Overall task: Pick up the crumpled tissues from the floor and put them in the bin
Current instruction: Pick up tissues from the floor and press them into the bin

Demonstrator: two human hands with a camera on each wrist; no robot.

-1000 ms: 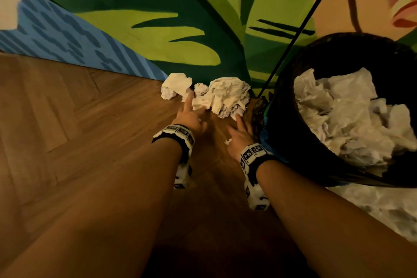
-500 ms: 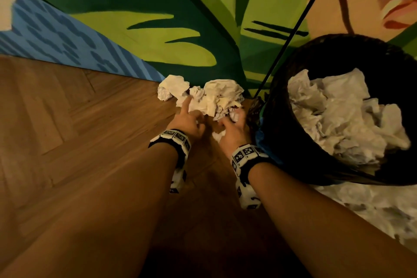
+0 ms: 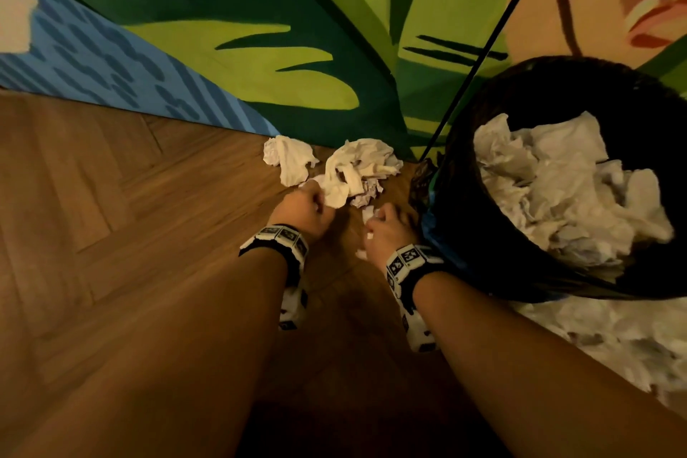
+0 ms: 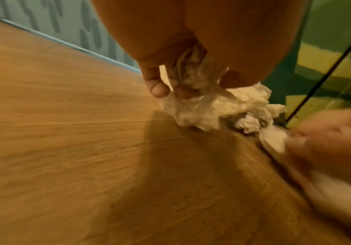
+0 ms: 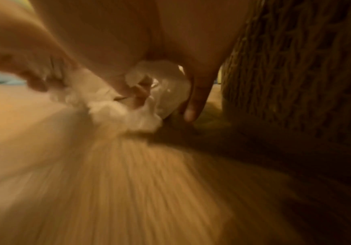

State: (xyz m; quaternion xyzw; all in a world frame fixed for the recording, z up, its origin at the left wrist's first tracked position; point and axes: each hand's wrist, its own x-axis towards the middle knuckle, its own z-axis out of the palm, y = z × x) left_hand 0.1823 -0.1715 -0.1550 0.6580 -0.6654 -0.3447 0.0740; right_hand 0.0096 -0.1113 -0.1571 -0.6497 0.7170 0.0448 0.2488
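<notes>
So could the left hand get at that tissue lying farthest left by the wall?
Probably yes: the left hand already grips the bigger wad, and the far-left tissue lies just beyond, unobstructed.

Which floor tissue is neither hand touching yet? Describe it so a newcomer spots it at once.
Start at the dark bin on the right, then follow the painted wall leftward along the wooden floor. The leftmost tissue lies there apart, while the left hand grips the larger clump.

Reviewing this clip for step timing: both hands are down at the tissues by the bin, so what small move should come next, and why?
Probably lift both hands and carry them to the bin. The left hand already grips a crumpled tissue, the right hand holds a small wad, and the bin stands open just to the right.
</notes>
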